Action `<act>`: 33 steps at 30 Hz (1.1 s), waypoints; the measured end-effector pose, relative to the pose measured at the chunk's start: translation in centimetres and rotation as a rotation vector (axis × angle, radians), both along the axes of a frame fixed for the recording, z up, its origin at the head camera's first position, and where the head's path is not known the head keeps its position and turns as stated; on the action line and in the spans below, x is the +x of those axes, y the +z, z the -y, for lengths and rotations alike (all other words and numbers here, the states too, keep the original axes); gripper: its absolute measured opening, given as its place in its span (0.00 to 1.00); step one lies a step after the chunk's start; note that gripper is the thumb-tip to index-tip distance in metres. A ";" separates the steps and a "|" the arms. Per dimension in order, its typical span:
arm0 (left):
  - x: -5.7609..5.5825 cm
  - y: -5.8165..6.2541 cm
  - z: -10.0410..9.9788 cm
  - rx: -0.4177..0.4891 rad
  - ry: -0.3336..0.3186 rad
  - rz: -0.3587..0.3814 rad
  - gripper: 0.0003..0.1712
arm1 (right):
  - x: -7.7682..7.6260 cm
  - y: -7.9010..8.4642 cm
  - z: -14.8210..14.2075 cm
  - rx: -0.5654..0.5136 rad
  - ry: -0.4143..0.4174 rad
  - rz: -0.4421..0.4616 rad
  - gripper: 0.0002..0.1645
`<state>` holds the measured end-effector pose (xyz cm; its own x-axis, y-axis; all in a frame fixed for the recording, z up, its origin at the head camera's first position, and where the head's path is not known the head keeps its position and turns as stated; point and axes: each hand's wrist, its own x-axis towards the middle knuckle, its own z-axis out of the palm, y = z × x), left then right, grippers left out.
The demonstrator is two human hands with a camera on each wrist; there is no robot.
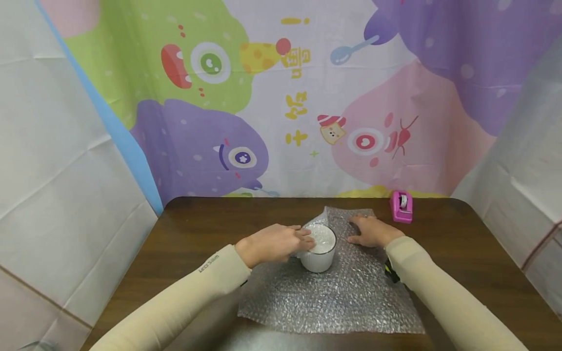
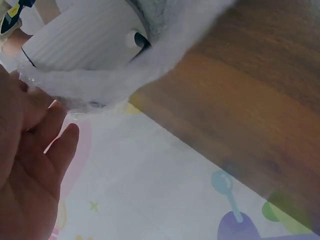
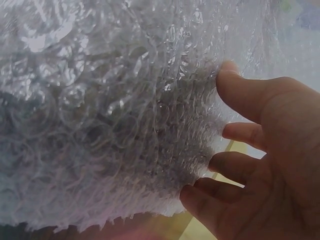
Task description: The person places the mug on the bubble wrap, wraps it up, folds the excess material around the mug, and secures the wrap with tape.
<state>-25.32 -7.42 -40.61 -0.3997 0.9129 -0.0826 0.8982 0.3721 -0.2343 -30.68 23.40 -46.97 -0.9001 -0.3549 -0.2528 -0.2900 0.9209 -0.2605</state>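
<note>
A white ribbed cup [image 1: 317, 262] with a dark rim stands on a sheet of bubble wrap [image 1: 325, 302], and clear wrap shows inside its mouth. In the left wrist view the cup [image 2: 85, 37] has a raised fold of the wrap [image 2: 115, 82] along its side. My left hand [image 1: 274, 242] holds this fold by its edge, fingers reaching over the cup's left rim; the thumb is hidden in the head view. Right of the cup, my right hand [image 1: 373, 231] touches the sheet near its far right edge. Its fingers [image 3: 232, 167] are spread against the wrap, thumb apart.
A pink tape dispenser [image 1: 401, 207] stands at the back right of the brown wooden table [image 1: 189, 243]. Behind the table hangs a cartoon-printed curtain [image 1: 281, 170]. Pale panels close in the left and right sides.
</note>
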 end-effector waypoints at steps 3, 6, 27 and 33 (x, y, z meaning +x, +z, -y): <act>0.0 -0.1 0.1 -0.013 0.001 0.033 0.33 | -0.1 0.0 0.1 0.000 -0.007 0.004 0.41; 0.0 -0.4 0.0 0.014 -0.010 0.050 0.27 | 0.0 0.0 0.0 -0.001 -0.019 0.009 0.41; 0.1 -1.7 -0.9 0.127 -0.069 -0.225 0.13 | 0.0 -0.3 -0.1 -0.020 -0.005 0.002 0.41; 0.2 -1.9 -1.0 0.130 -0.059 -0.248 0.15 | -0.1 -0.2 0.0 -0.011 -0.018 0.012 0.40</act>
